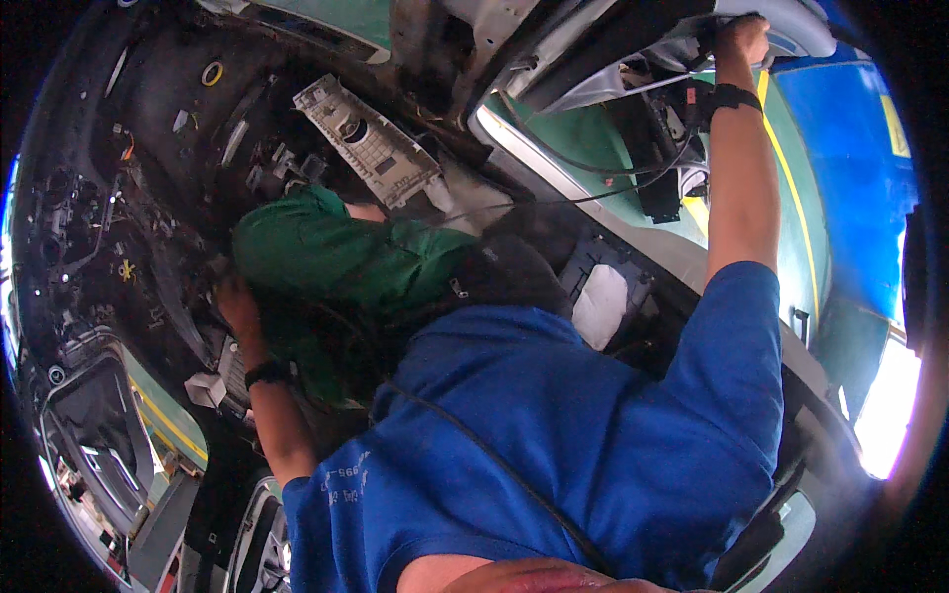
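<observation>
In the head view, my right hand (pixel 741 40) reaches up with fingers wrapped on the grey door panel (pixel 803 25) at the top right, a dark band on that wrist. My left hand (pixel 237 304) is low against the dark car interior (pixel 168 247) at the left, beside a co-worker's green-clad back (pixel 336 257); its fingers are dim and partly hidden. A light, ribbed plastic trim piece (pixel 386 158) lies beyond the co-worker. A white pad (pixel 600 301) rests on a dark grey panel at the right of the co-worker.
The co-worker is bent inside the car right in front of me. A black cable (pixel 524 205) runs across the doorway. A blue panel (pixel 830 168) stands outside at the right, beside green floor with yellow lines (pixel 791 178). An opening (pixel 99 425) shows at the lower left.
</observation>
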Demonstrator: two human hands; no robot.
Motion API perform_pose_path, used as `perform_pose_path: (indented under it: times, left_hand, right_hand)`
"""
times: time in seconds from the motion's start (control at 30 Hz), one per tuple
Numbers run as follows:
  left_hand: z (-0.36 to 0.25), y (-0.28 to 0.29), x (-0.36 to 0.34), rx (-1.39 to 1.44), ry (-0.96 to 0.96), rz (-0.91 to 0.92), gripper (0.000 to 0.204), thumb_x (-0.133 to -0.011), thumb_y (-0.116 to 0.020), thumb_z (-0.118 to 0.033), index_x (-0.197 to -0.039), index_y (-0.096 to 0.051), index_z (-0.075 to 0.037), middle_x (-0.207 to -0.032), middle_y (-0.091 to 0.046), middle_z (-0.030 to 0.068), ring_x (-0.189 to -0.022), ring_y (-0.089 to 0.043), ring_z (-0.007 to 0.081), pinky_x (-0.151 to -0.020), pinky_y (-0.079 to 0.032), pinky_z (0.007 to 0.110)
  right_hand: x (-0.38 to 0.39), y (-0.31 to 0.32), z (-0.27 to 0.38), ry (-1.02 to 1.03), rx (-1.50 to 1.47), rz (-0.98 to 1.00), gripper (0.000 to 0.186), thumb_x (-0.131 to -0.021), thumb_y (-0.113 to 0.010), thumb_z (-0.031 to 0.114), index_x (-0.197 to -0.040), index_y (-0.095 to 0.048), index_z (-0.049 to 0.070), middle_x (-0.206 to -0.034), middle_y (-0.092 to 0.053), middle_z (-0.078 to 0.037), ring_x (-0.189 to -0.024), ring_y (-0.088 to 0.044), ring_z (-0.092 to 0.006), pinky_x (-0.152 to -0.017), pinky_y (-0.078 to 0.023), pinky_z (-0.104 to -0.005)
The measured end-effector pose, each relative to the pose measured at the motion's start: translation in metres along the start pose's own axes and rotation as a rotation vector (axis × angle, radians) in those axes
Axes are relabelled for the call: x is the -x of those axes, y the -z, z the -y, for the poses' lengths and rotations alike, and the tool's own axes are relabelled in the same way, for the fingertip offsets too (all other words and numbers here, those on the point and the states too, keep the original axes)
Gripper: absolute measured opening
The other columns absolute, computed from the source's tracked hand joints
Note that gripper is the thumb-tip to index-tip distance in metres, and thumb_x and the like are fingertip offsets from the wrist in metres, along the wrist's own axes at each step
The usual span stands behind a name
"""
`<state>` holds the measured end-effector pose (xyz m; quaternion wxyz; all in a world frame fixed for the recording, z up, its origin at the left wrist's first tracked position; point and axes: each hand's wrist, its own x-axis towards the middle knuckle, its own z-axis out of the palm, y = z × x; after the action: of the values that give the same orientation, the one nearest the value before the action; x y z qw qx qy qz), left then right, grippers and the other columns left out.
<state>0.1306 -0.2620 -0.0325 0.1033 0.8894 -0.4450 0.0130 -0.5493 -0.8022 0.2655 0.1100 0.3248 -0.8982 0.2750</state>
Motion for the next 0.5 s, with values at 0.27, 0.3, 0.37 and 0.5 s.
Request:
perform_pose_path:
  times: [0.27, 0.3, 0.37, 0.5]
  left_hand:
    - [-0.027, 0.016, 0.000, 0.197, 0.160, -0.002, 0.030, -0.091, -0.059, -0.029, -0.105, -0.069, -0.005, -0.105, -0.068, 0.0199, -0.098, -0.065, 0.0369, -0.083, -0.050, 0.044]
    - [-0.027, 0.015, -0.002, 0.170, 0.115, -0.040, 0.029, -0.091, -0.060, -0.029, -0.105, -0.069, -0.005, -0.106, -0.068, 0.0191, -0.099, -0.065, 0.0361, -0.084, -0.050, 0.043]
    - [-0.025, 0.012, -0.007, 0.054, 0.043, -0.034, 0.028, -0.090, -0.060, -0.029, -0.105, -0.070, -0.006, -0.108, -0.068, 0.0177, -0.100, -0.064, 0.0350, -0.085, -0.049, 0.042]
    - [-0.028, 0.014, -0.010, 0.242, 0.261, 0.004, 0.026, -0.090, -0.060, -0.026, -0.103, -0.070, -0.006, -0.109, -0.067, 0.0163, -0.101, -0.064, 0.0324, -0.087, -0.049, 0.040]
  right_hand:
    - [-0.055, -0.036, -0.011, 0.509, 0.251, 0.030, 0.046, -0.078, -0.072, 0.041, -0.106, -0.069, 0.006, -0.111, -0.069, -0.015, -0.105, -0.067, -0.0324, -0.087, -0.055, -0.0398]
    - [-0.059, -0.038, -0.012, 0.550, 0.271, 0.034, 0.045, -0.077, -0.072, 0.041, -0.105, -0.070, 0.006, -0.111, -0.070, -0.014, -0.105, -0.067, -0.0323, -0.086, -0.055, -0.0396]
    - [-0.066, -0.042, -0.013, 0.622, 0.313, 0.035, 0.043, -0.076, -0.073, 0.040, -0.103, -0.072, 0.007, -0.110, -0.070, -0.014, -0.104, -0.068, -0.0320, -0.085, -0.056, -0.0390]
    - [-0.078, -0.056, -0.027, 0.703, 0.404, -0.073, 0.040, -0.075, -0.074, 0.041, -0.099, -0.074, 0.009, -0.107, -0.072, -0.012, -0.102, -0.069, -0.0312, -0.084, -0.056, -0.0382]
